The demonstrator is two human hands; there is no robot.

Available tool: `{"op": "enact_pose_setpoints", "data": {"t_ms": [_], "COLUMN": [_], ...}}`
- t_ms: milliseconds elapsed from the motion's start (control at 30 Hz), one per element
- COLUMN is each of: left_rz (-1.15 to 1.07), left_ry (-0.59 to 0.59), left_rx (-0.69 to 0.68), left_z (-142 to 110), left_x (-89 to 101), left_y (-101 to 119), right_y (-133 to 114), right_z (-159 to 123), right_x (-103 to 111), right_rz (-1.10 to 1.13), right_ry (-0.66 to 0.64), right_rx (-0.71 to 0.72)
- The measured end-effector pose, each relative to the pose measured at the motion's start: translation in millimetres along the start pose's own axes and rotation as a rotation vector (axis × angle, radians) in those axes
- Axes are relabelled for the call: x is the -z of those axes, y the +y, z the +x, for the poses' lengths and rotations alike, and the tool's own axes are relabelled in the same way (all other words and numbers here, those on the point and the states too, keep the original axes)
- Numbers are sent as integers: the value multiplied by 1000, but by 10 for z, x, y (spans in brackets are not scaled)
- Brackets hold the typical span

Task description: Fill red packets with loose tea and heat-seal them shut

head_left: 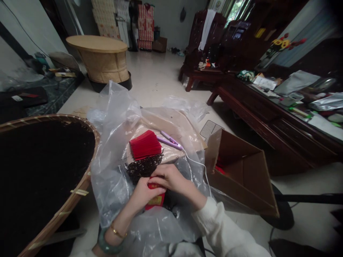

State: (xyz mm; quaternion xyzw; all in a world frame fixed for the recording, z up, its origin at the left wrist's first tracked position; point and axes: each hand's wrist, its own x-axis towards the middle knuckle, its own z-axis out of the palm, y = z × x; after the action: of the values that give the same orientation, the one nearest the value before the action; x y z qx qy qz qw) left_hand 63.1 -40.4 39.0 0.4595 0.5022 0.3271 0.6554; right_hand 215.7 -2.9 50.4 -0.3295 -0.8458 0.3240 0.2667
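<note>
Both my hands are closed on a small red packet [155, 202] with gold print. My left hand [146, 192] grips its left side, and my right hand [168, 176] pinches its top edge, though the fingertips are partly hidden. Just beyond my hands lies a heap of dark dried leaves [143, 167], apparently tea. Behind the heap is a fanned stack of red packets [145, 144]. A lilac hair straightener [171, 142] with a white cord rests to the right of the stack. Under all this spreads a clear plastic sheet [115, 185].
A large round woven tray [92, 171] of dark leaves stands at my left. On my right is an open cardboard box [241, 175] with something red inside. Farther off are a round-topped wicker table [98, 41] and a cluttered dark wooden table [249, 103].
</note>
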Motion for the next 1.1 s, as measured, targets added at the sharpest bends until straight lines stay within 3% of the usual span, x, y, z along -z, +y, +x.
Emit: {"op": "enact_pose_setpoints", "data": {"t_ms": [100, 200, 300, 400, 467, 633, 900, 1100], "left_rz": [-23, -90, -187, -298, -325, -313, -276, -272], "left_ry": [-9, 16, 53, 98, 114, 122, 124, 75], "left_rx": [23, 98, 128, 104, 98, 69, 41, 31], "left_z": [18, 67, 188, 346, 428, 476, 455, 428], "left_x": [-2, 19, 92, 211, 280, 321, 279, 248], "left_y": [-44, -39, 50, 187, 265, 312, 222, 192], "right_y": [50, 116, 282, 574, 778, 1052, 1047, 1004], "right_z": [52, 140, 278, 404, 445, 431, 351, 459], "right_x": [2, 47, 189, 376, 455, 412, 374, 316], "right_rz": [-66, -48, -46, -361, -521, -614, -648, -645], "right_ry": [-31, -29, 90, 286, 234, 93, 25, 54], "right_rx": [75, 52, -139, -465, -574, -615, -683, -691]}}
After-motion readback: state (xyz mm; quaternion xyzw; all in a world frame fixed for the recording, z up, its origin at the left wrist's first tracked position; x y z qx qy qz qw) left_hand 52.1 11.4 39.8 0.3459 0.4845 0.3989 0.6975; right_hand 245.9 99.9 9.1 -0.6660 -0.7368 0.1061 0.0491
